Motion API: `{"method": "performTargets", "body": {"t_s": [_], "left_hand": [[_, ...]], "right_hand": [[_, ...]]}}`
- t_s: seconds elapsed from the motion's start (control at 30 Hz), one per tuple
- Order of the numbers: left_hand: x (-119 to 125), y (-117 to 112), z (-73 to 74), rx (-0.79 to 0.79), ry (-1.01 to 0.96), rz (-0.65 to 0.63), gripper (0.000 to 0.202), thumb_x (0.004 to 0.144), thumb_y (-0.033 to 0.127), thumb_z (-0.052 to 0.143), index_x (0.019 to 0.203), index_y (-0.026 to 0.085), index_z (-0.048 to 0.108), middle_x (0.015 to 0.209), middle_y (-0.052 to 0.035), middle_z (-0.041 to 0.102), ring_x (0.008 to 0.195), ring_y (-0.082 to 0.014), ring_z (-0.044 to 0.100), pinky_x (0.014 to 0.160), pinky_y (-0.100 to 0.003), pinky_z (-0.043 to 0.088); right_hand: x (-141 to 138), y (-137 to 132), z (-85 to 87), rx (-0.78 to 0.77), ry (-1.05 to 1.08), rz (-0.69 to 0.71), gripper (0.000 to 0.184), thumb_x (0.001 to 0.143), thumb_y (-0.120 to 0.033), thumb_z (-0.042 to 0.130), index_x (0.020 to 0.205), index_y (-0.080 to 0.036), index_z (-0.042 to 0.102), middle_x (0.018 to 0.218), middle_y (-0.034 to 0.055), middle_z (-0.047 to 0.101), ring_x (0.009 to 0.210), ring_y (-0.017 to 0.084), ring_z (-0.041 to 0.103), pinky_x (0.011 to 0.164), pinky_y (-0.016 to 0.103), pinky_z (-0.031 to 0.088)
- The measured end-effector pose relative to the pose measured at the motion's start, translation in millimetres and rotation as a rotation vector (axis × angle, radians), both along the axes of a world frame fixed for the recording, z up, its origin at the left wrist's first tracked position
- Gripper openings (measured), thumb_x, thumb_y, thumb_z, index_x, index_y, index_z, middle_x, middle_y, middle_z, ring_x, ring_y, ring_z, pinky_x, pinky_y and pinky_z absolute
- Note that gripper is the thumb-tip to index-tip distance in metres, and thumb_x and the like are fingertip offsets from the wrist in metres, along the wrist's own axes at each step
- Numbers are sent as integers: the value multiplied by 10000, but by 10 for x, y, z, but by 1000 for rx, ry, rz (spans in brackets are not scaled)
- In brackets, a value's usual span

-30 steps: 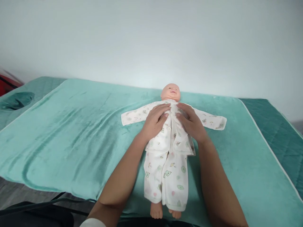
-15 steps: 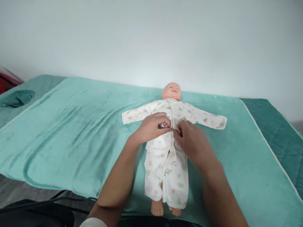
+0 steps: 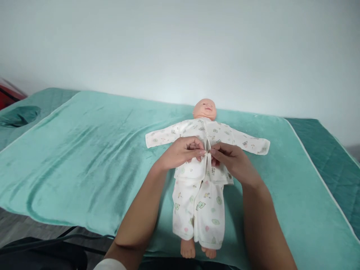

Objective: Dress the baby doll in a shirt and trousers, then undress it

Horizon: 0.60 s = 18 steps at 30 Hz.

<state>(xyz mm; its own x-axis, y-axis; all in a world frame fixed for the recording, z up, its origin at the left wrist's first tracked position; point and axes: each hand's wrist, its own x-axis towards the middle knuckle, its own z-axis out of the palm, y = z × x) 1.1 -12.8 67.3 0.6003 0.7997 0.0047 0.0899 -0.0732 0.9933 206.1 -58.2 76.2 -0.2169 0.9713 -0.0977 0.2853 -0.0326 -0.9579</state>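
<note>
A baby doll (image 3: 204, 108) lies on its back, dressed in a white patterned jacket (image 3: 191, 129) and matching trousers (image 3: 209, 217). Both sleeves stretch out to the sides, and bare feet show below the trouser legs. My left hand (image 3: 187, 152) pinches the jacket's front edge at mid-chest between thumb and fingers. Facing it, my right hand (image 3: 232, 159) pinches the opposite front edge. The fingertips almost meet, and a small gap shows between the edges just above them. Any fastener there is too small to make out.
A light green plush sheet (image 3: 70, 161) covers the bed, wrinkled on the left. Darker quilted cover (image 3: 329, 157) shows at the right. A hole (image 3: 19, 116) lies at the far left, near a red object (image 3: 8, 95). Behind stands a white wall (image 3: 180, 48).
My right hand has turned and lifted its jacket edge, so the front now parts slightly between my hands. The jacket's lower right corner shows more. My left hand has barely moved.
</note>
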Motion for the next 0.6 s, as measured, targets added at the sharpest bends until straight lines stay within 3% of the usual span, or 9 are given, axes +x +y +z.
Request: {"method": "performTargets", "body": {"t_s": [0.2,0.6], "left_hand": [[32,11,-24,-90,-72,-5,237,877,403,689,842,172,651,696,-13,674,626,-112,635,571,-239,538],[45,18,-57,-99,-100,9,213,870,347,715,863,139,669,692,-11,672,629,-95,635,563,-202,543]], "right_hand": [[5,33,-107,31,89,50,328,964,-451,576,779,-192,655,667,-12,595,621,124,544,605,260,424],[56,66,-133,27,145,108,317,976,-407,591,762,-179,643,654,-8,599,611,107,546,592,241,423]]}}
